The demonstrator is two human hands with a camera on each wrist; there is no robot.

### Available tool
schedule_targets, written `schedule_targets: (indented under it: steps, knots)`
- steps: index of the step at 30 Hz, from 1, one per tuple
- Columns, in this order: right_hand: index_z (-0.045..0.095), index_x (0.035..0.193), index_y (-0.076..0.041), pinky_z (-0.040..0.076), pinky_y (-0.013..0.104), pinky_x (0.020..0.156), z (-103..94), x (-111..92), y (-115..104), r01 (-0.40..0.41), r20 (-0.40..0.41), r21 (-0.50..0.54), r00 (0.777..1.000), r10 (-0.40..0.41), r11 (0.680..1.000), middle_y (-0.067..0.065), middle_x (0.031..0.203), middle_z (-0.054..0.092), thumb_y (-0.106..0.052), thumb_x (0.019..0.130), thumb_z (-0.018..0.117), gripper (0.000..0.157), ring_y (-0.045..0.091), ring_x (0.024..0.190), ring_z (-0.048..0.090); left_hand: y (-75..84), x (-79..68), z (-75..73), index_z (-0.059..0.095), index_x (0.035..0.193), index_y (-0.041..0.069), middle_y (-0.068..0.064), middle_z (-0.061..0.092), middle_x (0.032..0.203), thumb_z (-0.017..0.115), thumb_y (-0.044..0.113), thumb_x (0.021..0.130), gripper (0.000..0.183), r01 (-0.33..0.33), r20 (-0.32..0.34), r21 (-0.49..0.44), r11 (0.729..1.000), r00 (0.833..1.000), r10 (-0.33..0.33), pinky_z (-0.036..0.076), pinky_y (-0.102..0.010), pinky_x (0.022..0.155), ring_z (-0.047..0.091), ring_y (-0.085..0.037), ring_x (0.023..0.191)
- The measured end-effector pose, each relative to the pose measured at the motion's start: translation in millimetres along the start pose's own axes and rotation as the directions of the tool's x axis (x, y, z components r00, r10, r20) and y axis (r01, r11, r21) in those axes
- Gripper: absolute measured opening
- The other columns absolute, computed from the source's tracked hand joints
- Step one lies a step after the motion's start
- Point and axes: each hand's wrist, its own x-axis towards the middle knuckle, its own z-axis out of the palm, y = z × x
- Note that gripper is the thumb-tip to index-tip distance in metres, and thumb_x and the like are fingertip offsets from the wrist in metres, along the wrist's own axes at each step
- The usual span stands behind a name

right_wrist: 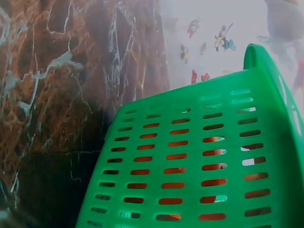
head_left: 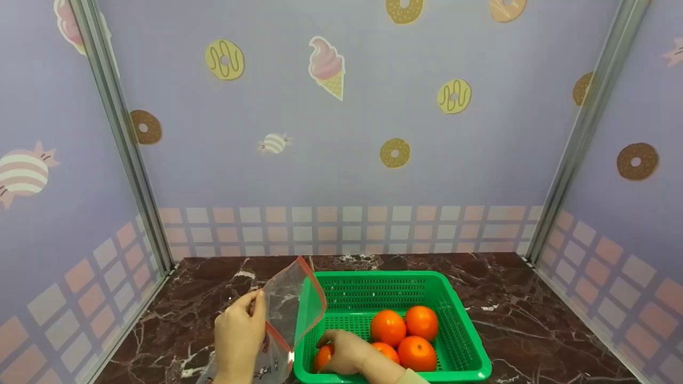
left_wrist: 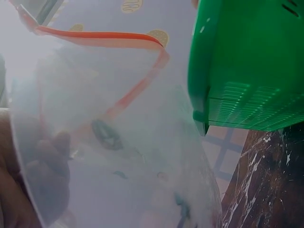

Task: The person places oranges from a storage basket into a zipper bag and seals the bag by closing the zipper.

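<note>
In the head view my left hand (head_left: 240, 330) pinches the edge of a clear zip bag (head_left: 285, 304) with a red-orange seal strip. The bag's mouth gapes and overlaps the left rim of a green plastic basket (head_left: 392, 274). Inside that basket, at the near left corner, my right hand (head_left: 346, 353) curls its fingers over an orange (head_left: 323, 358). Several more oranges (head_left: 417, 353) lie right of that hand. Through the clear film the left wrist view shows the left fingers (left_wrist: 50, 166). Basket slots hide most of the right hand in the right wrist view.
Both basket and bag are on a dark red marbled tabletop (head_left: 533, 330). Purple patterned panels (head_left: 352, 176) close off the back and both sides, with metal posts (head_left: 581, 133) at the corners.
</note>
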Motion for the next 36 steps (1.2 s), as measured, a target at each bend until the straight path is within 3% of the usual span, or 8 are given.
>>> schedule_targets:
  steps: [14, 20, 30, 36]
  knots:
    - [0.063, 0.105, -0.013, 0.049, 0.037, 0.068, -2.2, 1.2, 0.4, -0.008, -0.069, 0.131, 0.997, 0.018, 0.991, 0.003, 0.094, 0.062, -0.021, 0.067, 0.08, 0.043, 0.017, 0.079, 0.056, -3.3, -0.1, -0.6, 0.071, 0.104, 0.002, 0.002, 0.04, 0.047, 0.055, 0.024, 0.094, 0.029, 0.005, -0.011, 0.009, 1.0, 1.0, -0.005, 0.023, -0.023, 0.038, 0.027, -0.01, 0.036]
    - [0.061, 0.11, -0.012, 0.05, 0.038, 0.066, -12.4, 0.1, -0.8, 0.02, -0.099, 0.263, 0.995, 0.006, 0.965, 0.005, 0.095, 0.062, -0.018, 0.071, 0.078, 0.044, 0.018, 0.078, 0.058, -3.2, 0.4, -0.7, 0.071, 0.104, 0.003, 0.002, 0.04, 0.048, 0.055, 0.025, 0.094, 0.029, -0.002, -0.01, 0.013, 1.0, 1.0, 0.002, 0.023, -0.023, 0.038, 0.026, -0.01, 0.038]
    - [0.058, 0.117, -0.016, 0.052, 0.034, 0.058, -34.1, -11.5, -8.6, 0.042, -0.164, 0.498, 0.985, 0.046, 0.866, 0.011, 0.104, 0.06, -0.021, 0.075, 0.077, 0.046, 0.022, 0.083, 0.061, -2.6, -0.6, -0.2, 0.072, 0.102, 0.003, 0.004, 0.04, 0.047, 0.055, 0.023, 0.094, 0.027, -0.024, -0.033, 0.008, 1.0, 0.999, 0.025, 0.026, -0.023, 0.038, 0.027, -0.009, 0.037]
    - [0.054, 0.125, -0.018, 0.055, 0.039, 0.063, -47.5, -22.2, -12.9, 0.097, -0.258, 0.604, 0.963, 0.078, 0.791, 0.015, 0.116, 0.053, -0.022, 0.078, 0.076, 0.052, 0.025, 0.091, 0.062, -1.9, -1.4, 0.0, 0.073, 0.099, 0.005, 0.004, 0.041, 0.049, 0.058, 0.024, 0.092, 0.025, -0.034, -0.067, 0.013, 0.999, 0.997, 0.034, 0.032, -0.027, 0.044, 0.032, -0.011, 0.04]
